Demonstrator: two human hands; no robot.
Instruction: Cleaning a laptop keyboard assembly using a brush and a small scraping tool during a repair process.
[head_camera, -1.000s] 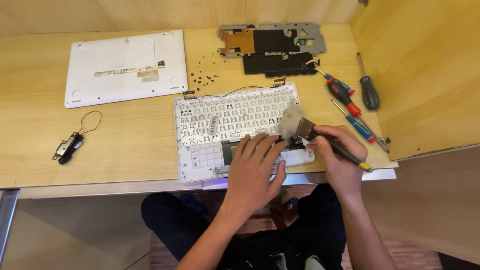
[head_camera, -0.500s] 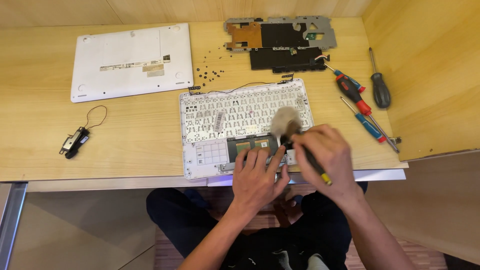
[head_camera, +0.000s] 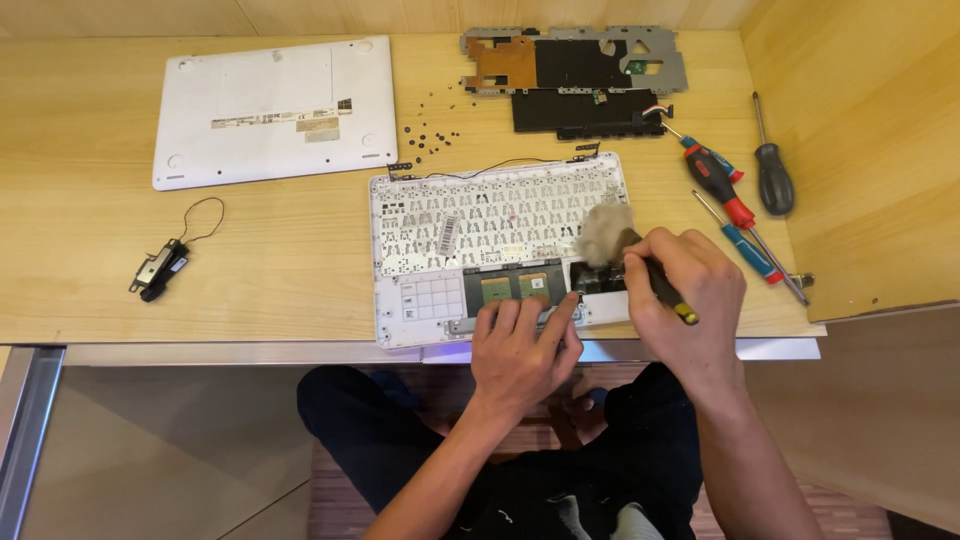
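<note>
Brush (head_camera: 607, 234) sits in your right hand (head_camera: 690, 290), fingers wrapped round its dark handle, which runs from lower right up to the bristles at upper left. Those bristles rest on the right part of the opened laptop base (head_camera: 500, 215), just above the dark recess. Your left hand (head_camera: 520, 350) lies flat, fingers spread and grasping nothing, pressing the base's near edge at the table (head_camera: 80, 250) front. Screwdrivers (head_camera: 720, 185) lie close right of your right hand; leftward across the keyboard underside stands open.
</note>
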